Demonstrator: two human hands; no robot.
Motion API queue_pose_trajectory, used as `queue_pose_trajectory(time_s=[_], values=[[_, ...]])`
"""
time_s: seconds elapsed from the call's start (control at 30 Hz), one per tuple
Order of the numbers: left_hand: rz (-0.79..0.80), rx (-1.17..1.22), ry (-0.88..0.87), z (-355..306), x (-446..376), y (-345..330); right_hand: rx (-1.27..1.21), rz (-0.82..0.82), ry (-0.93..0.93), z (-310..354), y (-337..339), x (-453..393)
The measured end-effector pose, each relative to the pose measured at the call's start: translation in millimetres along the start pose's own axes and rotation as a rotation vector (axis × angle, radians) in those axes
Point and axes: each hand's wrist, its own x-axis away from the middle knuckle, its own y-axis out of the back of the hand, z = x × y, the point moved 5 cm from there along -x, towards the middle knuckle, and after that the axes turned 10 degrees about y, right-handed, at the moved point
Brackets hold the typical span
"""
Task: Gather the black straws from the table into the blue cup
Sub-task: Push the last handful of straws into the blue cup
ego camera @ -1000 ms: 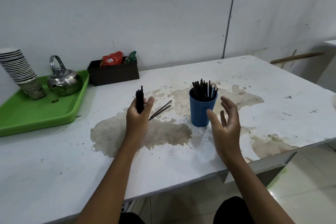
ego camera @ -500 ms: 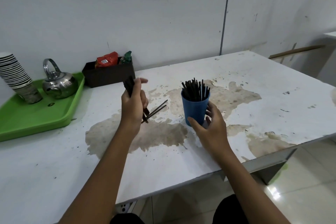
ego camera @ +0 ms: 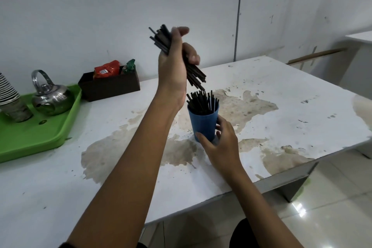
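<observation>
The left hand [ego camera: 174,66] is closed around a bundle of thin black plastic straws [ego camera: 161,39], fingers wrapped over them and thumb up, holding the bundle tilted so its lower ends point down just above the round blue plastic cup [ego camera: 203,124]. The lower tips hang close over the straws already standing [ego camera: 201,99] in that cup, and whether they touch cannot be told. Below and to the right of that grip, the right hand [ego camera: 220,144] cups the near side of the blue cup, fingers spread and loosely curved, thumb and fingertips touching its wall without fully closing round it. The cup stands upright on the stained white tabletop [ego camera: 281,127]. Well off to the left of the raised hand sits a dark brown rectangular box [ego camera: 109,86] holding an orange-red packet [ego camera: 106,68], and beyond it a green plastic tray [ego camera: 38,139] carrying a shiny steel kettle [ego camera: 51,97] and a stack of paper cups [ego camera: 8,91].
</observation>
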Motion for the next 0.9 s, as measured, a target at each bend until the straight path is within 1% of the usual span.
queue_pose_trajectory(time_s=[0.13, 0.23, 0.3, 0.4, 0.6, 0.7, 0.9], values=[[0.194, -0.438, 0.037, 14.0, 1.0, -15.7, -0.024, 0.002, -0.001, -1.2, -1.2, 0.5], [0.277, -0.61, 0.092, 22.6, 0.6, -20.2, -0.022, -0.002, -0.001, -1.8, -1.8, 0.5], [0.286, -0.658, 0.115, 25.8, -0.7, -20.5, -0.022, -0.001, -0.001, -2.3, -2.3, 0.3], [0.286, -0.67, 0.147, 28.6, -2.6, -19.2, -0.034, -0.006, -0.005, -2.5, -2.1, 0.5], [0.321, -0.779, 0.276, 37.9, -4.4, -16.9, -0.028, -0.003, -0.005, -1.9, -2.5, 0.5], [0.314, -0.86, 0.317, 42.0, -3.7, -14.5, -0.023, -0.001, -0.006, -1.5, -3.0, 0.3], [0.255, -0.923, 0.361, 49.4, -4.8, -10.4, -0.018, 0.0, 0.001, -1.7, -2.4, 0.1]])
